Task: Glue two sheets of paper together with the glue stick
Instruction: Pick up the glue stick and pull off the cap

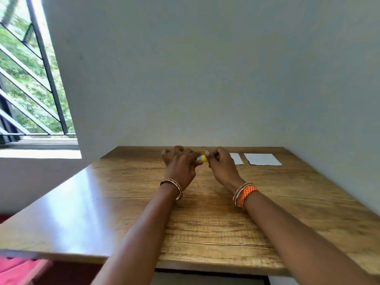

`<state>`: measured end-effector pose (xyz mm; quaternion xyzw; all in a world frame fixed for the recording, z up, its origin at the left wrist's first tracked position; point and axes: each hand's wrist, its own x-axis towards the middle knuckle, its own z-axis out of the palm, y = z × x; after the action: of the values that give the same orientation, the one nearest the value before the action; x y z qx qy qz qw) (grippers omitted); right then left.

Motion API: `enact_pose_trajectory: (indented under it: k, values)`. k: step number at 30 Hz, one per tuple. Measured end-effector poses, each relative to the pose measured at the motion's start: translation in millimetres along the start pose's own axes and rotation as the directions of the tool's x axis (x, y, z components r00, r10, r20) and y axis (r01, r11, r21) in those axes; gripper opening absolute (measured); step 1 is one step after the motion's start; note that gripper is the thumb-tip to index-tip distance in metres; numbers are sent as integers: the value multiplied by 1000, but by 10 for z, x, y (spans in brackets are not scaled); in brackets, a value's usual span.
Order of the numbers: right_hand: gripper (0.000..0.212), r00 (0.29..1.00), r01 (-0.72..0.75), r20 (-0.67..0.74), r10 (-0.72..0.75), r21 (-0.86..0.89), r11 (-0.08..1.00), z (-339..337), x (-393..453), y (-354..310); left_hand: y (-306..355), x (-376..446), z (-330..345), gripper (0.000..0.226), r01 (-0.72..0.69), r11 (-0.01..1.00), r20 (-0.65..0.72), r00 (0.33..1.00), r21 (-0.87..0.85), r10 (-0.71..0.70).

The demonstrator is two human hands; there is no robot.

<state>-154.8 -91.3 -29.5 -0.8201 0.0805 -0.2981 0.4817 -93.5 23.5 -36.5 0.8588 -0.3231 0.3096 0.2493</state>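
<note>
Sunlight comes through the barred window at nine o'clock, and moving rightward we reach our left hand, its fingers curled round one end of the glue stick, which sits between both hands at about twelve o'clock on the wooden table. Our right hand pinches the other end of that yellow tube. We judge the step in hand to be uncapping the stick, though whether the cap is already loose we cannot tell. Farther right, near one o'clock, lie the sheets: a small sheet partly hidden behind our right hand, and a larger sheet just beside it, apart, both flat and not yet glued. We count one glue stick, two sheets, two hands. Next, we think, the move calls for pulling the cap off and carrying the stick rightward to a sheet.
</note>
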Motion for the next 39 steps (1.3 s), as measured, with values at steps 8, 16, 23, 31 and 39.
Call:
enact_pose_trajectory:
  k: [8, 16, 23, 31, 39]
  values:
    - [7, 993, 114, -8, -114, 1, 993, -14, 79, 57, -6, 39, 16, 22, 21, 1000, -37, 999, -8, -22]
    - [35, 982, 113, 143, -120, 58, 992, -110, 160, 136, -88, 50, 6, 19, -3, 997, -143, 990, -81, -9]
    - [17, 988, 45, 142, -61, 112, 993, -114, 213, 164, -124, 60, 1, 17, 64, 998, -54, 996, -2, -64]
    - [26, 998, -54, -31, 61, 174, 983, -242, 252, 258, -258, 71, -19, 16, 370, 887, 46, 927, -275, -372]
    - [23, 991, 30, 126, -44, 108, 994, 41, 140, 230, -142, 108, -51, 29, 516, 452, 309, 835, -727, -456]
